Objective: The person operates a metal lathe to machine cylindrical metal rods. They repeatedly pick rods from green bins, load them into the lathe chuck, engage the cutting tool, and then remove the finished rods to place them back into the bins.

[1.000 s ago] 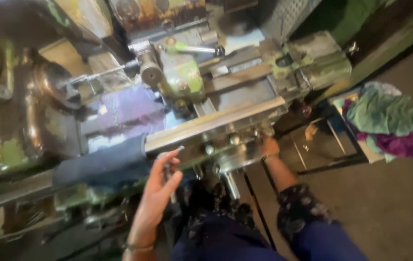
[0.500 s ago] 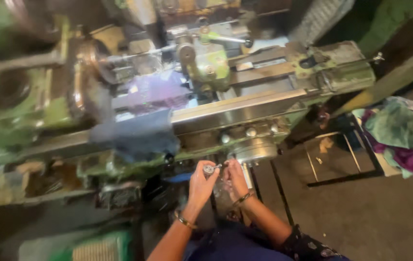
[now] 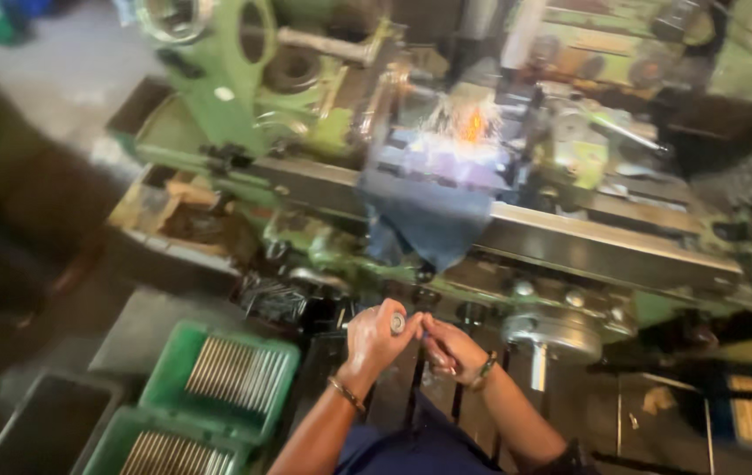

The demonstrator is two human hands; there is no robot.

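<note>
My left hand is closed around a short round metal piece, whose shiny end shows between the fingers. My right hand is just to its right with fingers curled, touching the left hand at the piece; whether it grips anything I cannot tell. Both hands are low in front of a green lathe. Above them a dark blue cloth hangs over the lathe bed, and orange sparks show behind it.
Two green crates with rows of metal rods stand on the floor at the lower left, a dark grey bin beside them. A round handwheel projects from the lathe apron to the right of my hands.
The view has swung left and down, bringing the crates into sight. My hands, apart a second ago, have come together on the small metal piece in front of the lathe.
</note>
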